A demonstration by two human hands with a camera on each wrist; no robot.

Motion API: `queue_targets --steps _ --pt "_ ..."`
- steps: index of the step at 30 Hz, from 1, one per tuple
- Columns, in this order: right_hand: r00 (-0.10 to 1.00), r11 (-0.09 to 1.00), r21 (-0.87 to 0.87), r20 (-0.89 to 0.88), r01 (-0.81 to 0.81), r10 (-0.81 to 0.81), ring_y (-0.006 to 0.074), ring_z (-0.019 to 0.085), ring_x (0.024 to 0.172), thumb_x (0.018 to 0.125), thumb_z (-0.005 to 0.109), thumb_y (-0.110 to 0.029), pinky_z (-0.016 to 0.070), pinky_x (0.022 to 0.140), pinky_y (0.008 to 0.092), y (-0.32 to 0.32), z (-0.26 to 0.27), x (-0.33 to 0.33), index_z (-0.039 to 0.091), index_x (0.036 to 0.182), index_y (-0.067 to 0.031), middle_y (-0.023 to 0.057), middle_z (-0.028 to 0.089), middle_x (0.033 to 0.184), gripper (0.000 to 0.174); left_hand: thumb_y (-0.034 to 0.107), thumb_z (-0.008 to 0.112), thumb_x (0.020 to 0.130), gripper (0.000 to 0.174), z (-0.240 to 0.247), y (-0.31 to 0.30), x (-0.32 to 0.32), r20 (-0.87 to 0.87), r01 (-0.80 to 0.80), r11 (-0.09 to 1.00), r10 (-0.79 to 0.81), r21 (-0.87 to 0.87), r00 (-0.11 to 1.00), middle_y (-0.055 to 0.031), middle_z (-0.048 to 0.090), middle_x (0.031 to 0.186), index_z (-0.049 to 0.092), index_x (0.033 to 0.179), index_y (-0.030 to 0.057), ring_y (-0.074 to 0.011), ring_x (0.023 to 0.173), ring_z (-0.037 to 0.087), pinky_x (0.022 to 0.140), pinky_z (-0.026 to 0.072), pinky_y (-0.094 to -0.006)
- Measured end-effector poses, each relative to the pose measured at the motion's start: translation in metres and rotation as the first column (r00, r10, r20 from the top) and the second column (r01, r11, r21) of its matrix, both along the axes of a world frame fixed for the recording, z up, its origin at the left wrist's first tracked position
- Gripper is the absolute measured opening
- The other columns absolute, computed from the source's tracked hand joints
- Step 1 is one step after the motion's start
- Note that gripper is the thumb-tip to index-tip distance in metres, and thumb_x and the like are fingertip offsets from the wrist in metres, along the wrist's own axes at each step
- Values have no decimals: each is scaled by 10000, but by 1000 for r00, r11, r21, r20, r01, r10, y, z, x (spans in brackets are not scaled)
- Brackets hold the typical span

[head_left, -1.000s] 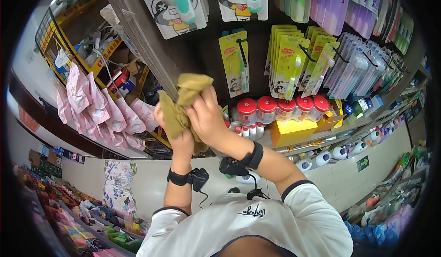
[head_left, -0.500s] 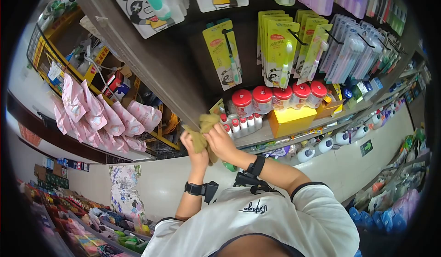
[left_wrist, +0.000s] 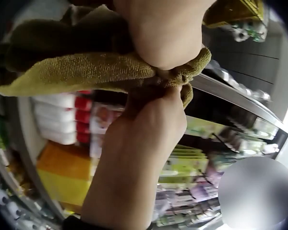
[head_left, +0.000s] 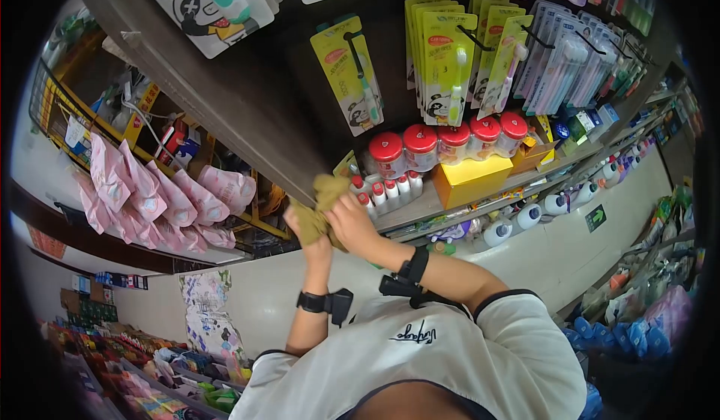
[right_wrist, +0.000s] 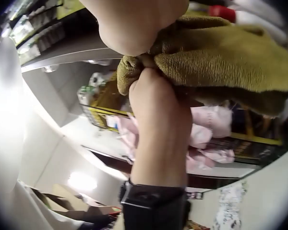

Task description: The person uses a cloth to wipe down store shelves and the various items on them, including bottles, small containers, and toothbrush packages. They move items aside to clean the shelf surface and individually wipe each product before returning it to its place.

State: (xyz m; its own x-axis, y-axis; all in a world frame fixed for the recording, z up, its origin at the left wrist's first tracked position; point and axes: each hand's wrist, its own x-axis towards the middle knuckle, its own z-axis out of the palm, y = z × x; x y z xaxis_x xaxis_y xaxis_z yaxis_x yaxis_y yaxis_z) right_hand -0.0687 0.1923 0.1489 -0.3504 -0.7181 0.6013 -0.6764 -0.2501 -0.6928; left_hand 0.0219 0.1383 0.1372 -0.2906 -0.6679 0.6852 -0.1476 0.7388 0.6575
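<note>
An olive-green terry towel [head_left: 330, 187] is bunched up between both hands, in front of the dark shelf unit's side panel. My left hand [head_left: 317, 250] grips its left part, and my right hand [head_left: 352, 223] holds it just beside, the two hands nearly together. In the left wrist view the towel [left_wrist: 86, 72] is squeezed narrow where the fists meet, and a wide loose flap spreads to the left. The right wrist view shows the same gathered towel [right_wrist: 225, 57], with a small puckered end past the hands. Fingertips are mostly hidden in the cloth.
Carded toothbrushes [head_left: 450, 67] hang on hooks ahead. Red-lidded jars [head_left: 420, 148], small white bottles [head_left: 392, 192] and a yellow box [head_left: 471, 180] stand on the shelf below. Pink bags [head_left: 172, 195] hang from a rack at left. The shelf's side panel [head_left: 202, 82] rises close beyond the hands.
Both hands have come down with the towel from higher in front of the panel, then shifted slightly left and up. The head view has turned, so the shelf goods appear higher and further left.
</note>
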Motion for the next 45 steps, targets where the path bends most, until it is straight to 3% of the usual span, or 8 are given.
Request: queue_targets --steps 5,12,17,26,32,38,41,45 --pt "988 987 120 123 -109 94 374 452 979 800 508 -85 383 839 419 13 -77 -6 520 974 8 185 481 1031 197 -23 424 807 366 -82 9 16 177 80 987 -105 142 979 -149 360 1139 364 1169 -23 -290 1101 345 964 250 -360" --pt "991 937 -341 -134 -72 27 394 427 1031 744 536 -61 381 874 421 -6 82 -7 509 982 22 202 474 1047 254 68 540 807 385 49 -16 -9 -316 -5 997 -22 -83 949 -138 364 1158 388 1155 3 -289 1094 360 941 276 -387" --pt "998 865 -498 -33 -58 47 398 422 1042 754 528 -59 369 882 422 -19 105 -5 486 1046 49 213 462 1099 314 66 535 803 358 80 -18 -10 -190 -138 953 88 -270 978 -143 387 1151 417 1135 6 -306 1103 349 942 271 -410" --pt "995 984 146 42 -99 94 321 503 898 818 521 -141 419 758 388 27 -61 -10 528 886 -5 151 523 892 152 -64 456 712 326 -43 18 20 209 71 990 -96 124 973 -171 419 1065 421 1033 -15 -335 1035 375 925 286 -391" --pt "984 989 29 -109 144 -140 302 567 710 773 607 -243 458 626 376 96 30 -81 556 909 -31 122 576 811 257 -38 559 656 289 52 44 18 138 394 870 -448 297 884 -137 499 1001 495 936 -3 -274 933 489 839 378 -339" --pt "914 869 -312 257 385 -313 209 560 889 745 650 -115 434 780 307 96 116 -188 503 1045 22 121 571 961 361 1 608 727 397 131 43 -94 -316 559 731 -463 392 828 -62 542 1032 481 1103 -9 -148 936 534 842 412 -267" --pt "927 874 -347 280 339 -249 229 560 902 721 690 -163 431 794 304 83 141 -209 509 1042 44 142 574 981 423 30 594 734 291 153 24 -162 -251 404 914 -400 -37 882 -79 554 996 528 1012 -28 -173 907 544 813 416 -276" --pt "963 939 -278 233 203 -139 196 593 839 714 694 -200 450 744 281 72 151 -232 535 1025 47 140 618 925 428 56 609 725 230 179 22 -215 -310 367 929 -337 41 889 -80 562 923 553 931 -28 -164 844 552 758 423 -262"
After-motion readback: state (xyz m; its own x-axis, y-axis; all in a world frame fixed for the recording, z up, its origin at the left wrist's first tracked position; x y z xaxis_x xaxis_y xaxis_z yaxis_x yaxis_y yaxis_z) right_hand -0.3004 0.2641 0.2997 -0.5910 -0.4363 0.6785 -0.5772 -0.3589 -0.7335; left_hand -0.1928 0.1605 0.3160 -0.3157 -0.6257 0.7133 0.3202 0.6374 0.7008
